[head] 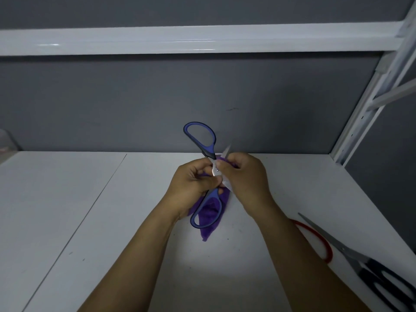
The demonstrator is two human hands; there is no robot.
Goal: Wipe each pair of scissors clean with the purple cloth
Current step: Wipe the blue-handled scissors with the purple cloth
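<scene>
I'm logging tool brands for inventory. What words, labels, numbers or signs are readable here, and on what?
None readable. The blue-handled scissors, the black-handled scissors, the purple cloth and the white shelf show no legible text; any blade stamp would be too blurred to read.

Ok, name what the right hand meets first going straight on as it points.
Probably the left hand, close beside the right hand at the pivot of the blue-handled scissors; depth is unclear.
</scene>
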